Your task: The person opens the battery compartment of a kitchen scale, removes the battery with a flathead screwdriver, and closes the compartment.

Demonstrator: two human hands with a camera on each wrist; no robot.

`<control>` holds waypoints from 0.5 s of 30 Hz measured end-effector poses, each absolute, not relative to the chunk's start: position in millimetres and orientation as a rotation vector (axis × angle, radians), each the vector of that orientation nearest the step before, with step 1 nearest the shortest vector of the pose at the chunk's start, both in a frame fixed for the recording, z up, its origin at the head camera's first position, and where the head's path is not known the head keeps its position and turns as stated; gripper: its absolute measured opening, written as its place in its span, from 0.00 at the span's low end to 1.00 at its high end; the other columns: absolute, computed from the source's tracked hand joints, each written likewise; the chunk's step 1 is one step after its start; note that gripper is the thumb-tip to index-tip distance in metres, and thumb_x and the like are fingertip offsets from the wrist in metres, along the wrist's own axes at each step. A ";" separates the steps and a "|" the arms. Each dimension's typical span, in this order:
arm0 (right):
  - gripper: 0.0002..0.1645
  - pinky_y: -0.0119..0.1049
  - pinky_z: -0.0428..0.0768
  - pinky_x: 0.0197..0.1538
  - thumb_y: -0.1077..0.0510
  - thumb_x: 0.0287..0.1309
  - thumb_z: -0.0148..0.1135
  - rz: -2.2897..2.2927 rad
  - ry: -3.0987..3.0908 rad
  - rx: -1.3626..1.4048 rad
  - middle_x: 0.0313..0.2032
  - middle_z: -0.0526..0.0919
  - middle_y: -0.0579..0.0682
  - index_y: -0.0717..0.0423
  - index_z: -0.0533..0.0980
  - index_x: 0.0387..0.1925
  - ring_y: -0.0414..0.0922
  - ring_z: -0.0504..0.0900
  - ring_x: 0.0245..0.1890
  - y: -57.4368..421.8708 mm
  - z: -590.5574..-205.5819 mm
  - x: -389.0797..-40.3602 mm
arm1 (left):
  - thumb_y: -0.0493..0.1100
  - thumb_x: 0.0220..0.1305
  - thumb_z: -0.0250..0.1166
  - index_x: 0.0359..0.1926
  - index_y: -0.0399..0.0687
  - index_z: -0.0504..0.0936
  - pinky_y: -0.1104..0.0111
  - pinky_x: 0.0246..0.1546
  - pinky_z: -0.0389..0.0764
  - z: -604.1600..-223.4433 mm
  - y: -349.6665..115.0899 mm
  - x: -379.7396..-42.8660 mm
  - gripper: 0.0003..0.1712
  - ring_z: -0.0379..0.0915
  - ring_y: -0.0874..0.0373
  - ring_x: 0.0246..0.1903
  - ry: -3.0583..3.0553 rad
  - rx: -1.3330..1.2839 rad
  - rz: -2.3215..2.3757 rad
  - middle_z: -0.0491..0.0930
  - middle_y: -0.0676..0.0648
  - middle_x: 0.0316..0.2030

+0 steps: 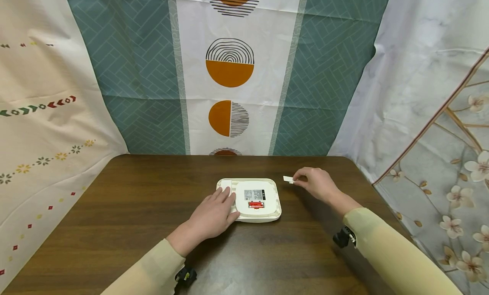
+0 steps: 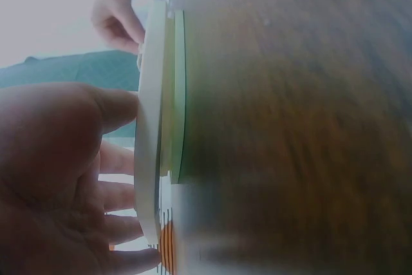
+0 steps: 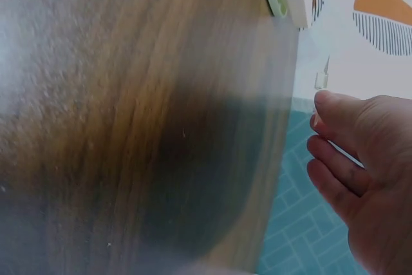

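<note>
A flat white device (image 1: 240, 217) with rounded corners lies on the table, its printed label (image 1: 254, 195) facing up. Below the label, something red, seemingly a battery (image 1: 256, 205), sits in a small recess. My left hand (image 1: 214, 210) rests on the device's left part, fingers extended; the left wrist view shows the thumb and fingertips touching its face (image 2: 149, 114). Off the device's upper right, my right hand (image 1: 315, 182) pinches a small white cover (image 1: 288, 179) between thumb and fingers, above the table. In the right wrist view the cover (image 3: 321, 80) shows edge-on past the thumb.
The brown wooden table (image 1: 126, 210) reaches back to a patterned curtain (image 1: 233, 74). Floral cloth (image 1: 454, 193) hangs along the right side and cream cloth (image 1: 46, 129) along the left. Each wrist carries a small dark camera, the right one (image 1: 344, 237) below the sleeve.
</note>
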State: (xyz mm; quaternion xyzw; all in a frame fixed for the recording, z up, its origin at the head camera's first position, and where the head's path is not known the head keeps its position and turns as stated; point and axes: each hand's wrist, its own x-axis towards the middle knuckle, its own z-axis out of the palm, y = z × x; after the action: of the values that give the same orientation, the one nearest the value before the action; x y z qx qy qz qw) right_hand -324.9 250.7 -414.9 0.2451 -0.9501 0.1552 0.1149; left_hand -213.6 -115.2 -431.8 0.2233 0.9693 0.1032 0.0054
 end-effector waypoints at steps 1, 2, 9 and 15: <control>0.05 0.57 0.86 0.51 0.59 0.65 0.80 0.452 -2.787 0.721 0.44 0.93 0.48 0.49 0.91 0.41 0.52 0.90 0.43 251.5 -415.3 -326.4 | 0.58 0.84 0.62 0.81 0.38 0.72 0.42 0.79 0.65 -432.0 -115.3 -213.6 0.38 0.55 0.35 0.83 3.035 0.698 0.322 0.62 0.34 0.83; 0.04 0.57 0.86 0.51 0.59 0.65 0.80 0.449 -2.791 0.724 0.44 0.93 0.49 0.50 0.91 0.41 0.52 0.90 0.43 252.3 -415.6 -327.8 | 0.58 0.84 0.62 0.81 0.38 0.72 0.42 0.79 0.65 -432.1 -115.4 -213.7 0.39 0.55 0.36 0.83 3.036 0.698 0.321 0.62 0.34 0.83; 0.04 0.58 0.85 0.51 0.59 0.65 0.81 0.420 -2.839 0.704 0.42 0.93 0.49 0.49 0.90 0.39 0.53 0.90 0.42 256.8 -419.5 -336.5 | 0.58 0.84 0.62 0.81 0.38 0.72 0.42 0.79 0.65 -432.9 -115.6 -213.8 0.38 0.55 0.35 0.83 3.037 0.702 0.319 0.62 0.34 0.83; 0.03 0.60 0.85 0.54 0.59 0.66 0.79 0.396 -2.882 0.680 0.45 0.93 0.50 0.48 0.90 0.38 0.57 0.90 0.47 261.7 -422.8 -343.2 | 0.58 0.84 0.63 0.81 0.38 0.72 0.42 0.79 0.65 -431.5 -115.4 -212.6 0.38 0.55 0.36 0.83 3.034 0.698 0.327 0.62 0.34 0.83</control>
State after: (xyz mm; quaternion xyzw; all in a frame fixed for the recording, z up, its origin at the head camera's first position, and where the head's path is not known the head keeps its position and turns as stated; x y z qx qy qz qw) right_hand -343.2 261.7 -422.8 0.2270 -0.9618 0.1322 0.0768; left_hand -212.6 -115.4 -431.5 0.2230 0.9692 0.1044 0.0054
